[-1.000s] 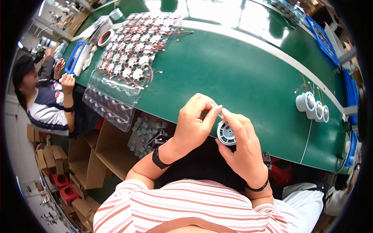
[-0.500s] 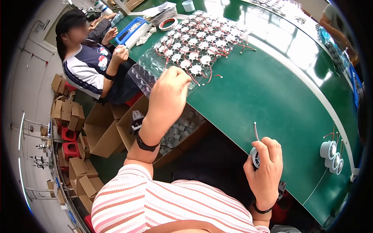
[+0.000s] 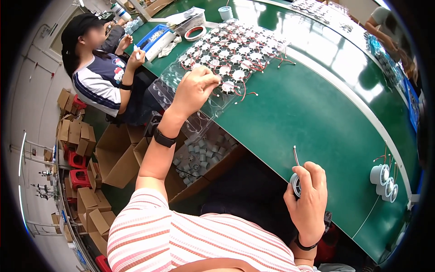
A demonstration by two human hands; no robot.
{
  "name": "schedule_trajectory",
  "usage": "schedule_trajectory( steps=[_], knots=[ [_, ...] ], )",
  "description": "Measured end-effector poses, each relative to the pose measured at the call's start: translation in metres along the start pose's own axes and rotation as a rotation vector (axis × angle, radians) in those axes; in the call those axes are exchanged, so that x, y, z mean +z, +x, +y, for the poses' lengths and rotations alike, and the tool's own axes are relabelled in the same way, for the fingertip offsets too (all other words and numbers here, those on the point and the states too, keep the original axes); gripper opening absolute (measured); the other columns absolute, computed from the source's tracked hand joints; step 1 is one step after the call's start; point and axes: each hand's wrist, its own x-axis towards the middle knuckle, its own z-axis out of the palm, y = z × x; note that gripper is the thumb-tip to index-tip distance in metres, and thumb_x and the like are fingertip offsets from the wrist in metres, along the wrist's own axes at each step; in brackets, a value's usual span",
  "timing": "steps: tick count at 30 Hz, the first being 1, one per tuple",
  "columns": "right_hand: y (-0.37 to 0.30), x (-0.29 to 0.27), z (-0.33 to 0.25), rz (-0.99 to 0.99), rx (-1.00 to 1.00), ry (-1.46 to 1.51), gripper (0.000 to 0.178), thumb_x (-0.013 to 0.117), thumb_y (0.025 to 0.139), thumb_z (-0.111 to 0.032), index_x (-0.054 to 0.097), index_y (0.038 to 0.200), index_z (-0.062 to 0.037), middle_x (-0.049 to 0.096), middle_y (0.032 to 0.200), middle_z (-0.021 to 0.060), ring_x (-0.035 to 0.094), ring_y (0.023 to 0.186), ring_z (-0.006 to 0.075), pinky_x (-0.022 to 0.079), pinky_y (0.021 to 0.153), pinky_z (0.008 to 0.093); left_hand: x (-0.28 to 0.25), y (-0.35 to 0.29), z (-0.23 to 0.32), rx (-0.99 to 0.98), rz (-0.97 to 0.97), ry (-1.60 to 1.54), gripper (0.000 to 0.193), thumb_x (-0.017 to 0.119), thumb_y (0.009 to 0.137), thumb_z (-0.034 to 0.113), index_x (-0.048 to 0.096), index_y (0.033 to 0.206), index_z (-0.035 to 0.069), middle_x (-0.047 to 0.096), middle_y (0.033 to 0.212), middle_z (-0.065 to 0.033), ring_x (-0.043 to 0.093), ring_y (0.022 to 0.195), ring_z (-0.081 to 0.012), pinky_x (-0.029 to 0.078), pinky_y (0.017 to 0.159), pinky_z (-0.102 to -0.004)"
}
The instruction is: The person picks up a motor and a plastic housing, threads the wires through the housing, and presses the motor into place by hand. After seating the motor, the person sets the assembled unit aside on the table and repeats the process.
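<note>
My left hand (image 3: 194,91) reaches over the near edge of a clear plastic tray (image 3: 170,78). Its thumb and fingers are pinched together beside the red wires; what lies between the fingertips is too small to make out. The tray carries rows of white round motor-like parts (image 3: 239,75) with dark surrounds and thin red leads. Near the table's front edge, my right hand (image 3: 308,201) is closed around a light blue round fan housing (image 3: 296,185). A short cable (image 3: 296,155) with a small white plug rises from that housing.
Several similar light blue housings (image 3: 379,174) stand at the right on the green table (image 3: 281,118). A tape roll (image 3: 195,33), a blue bin (image 3: 154,38) and a cup (image 3: 225,13) are farther off. Below lies a carton of pale blue parts (image 3: 199,156). A co-worker (image 3: 102,75) sits at the left.
My left hand has moved a little farther out over the tray, its fingers still pinched. My right hand keeps hold of the fan housing in nearly the same place.
</note>
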Motion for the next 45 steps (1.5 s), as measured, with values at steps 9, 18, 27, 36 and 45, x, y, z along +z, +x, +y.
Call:
schedule_trajectory(
  steps=[9,18,27,36,45],
  knots=[
    [-0.003,0.002,0.002,0.025,0.027,0.060,0.063,0.075,0.072,0.006,0.057,0.131,-0.0060,0.052,0.118,0.0134,0.054,0.108,0.0344,0.045,0.093,0.0469,-0.009,-0.018,0.021,-0.635,0.191,-0.716,0.008,0.074,0.092,0.004,0.072,0.099,-0.001,0.075,0.095,-0.0039,0.066,0.093,-0.0097,0.051,0.085,-0.0274],
    [-0.005,0.002,0.002,0.037,0.023,0.027,0.064,0.075,0.073,0.009,0.058,0.133,-0.0065,0.052,0.124,0.0157,0.055,0.112,0.0370,0.047,0.095,0.0444,-0.016,-0.018,0.052,-0.281,0.417,-0.556,0.008,0.069,0.098,0.004,0.068,0.102,-0.003,0.075,0.099,-0.0095,0.071,0.086,-0.0124,0.055,0.082,-0.0235],
    [-0.005,-0.007,-0.001,0.087,0.060,0.079,0.065,0.081,0.076,0.003,0.059,0.136,-0.0076,0.051,0.131,0.0163,0.054,0.123,0.0368,0.047,0.100,0.0462,-0.015,-0.031,0.141,-0.647,0.133,-1.601,0.010,0.066,0.099,0.001,0.063,0.108,-0.003,0.075,0.103,-0.0146,0.074,0.093,-0.0175,0.061,0.082,-0.0286],
    [-0.010,-0.022,-0.003,0.316,0.028,0.446,0.043,0.084,0.078,-0.002,0.070,0.118,-0.0045,0.063,0.123,0.0151,0.062,0.115,0.0288,0.052,0.095,0.0397,0.014,-0.030,0.213,-0.568,-0.116,-1.904,0.008,0.063,0.101,0.002,0.063,0.107,-0.004,0.072,0.112,-0.0155,0.072,0.100,-0.0173,0.061,0.087,-0.0288],
    [-0.024,-0.027,-0.007,0.416,0.163,0.375,0.039,0.080,0.073,0.008,0.074,0.109,-0.0045,0.066,0.112,0.0118,0.066,0.097,0.0233,0.055,0.084,0.0340,0.037,-0.023,0.233,-0.389,-0.082,-1.632,0.009,0.064,0.100,0.002,0.066,0.109,-0.001,0.073,0.107,-0.0112,0.067,0.083,-0.0097,0.054,0.070,-0.0215]
  ],
)
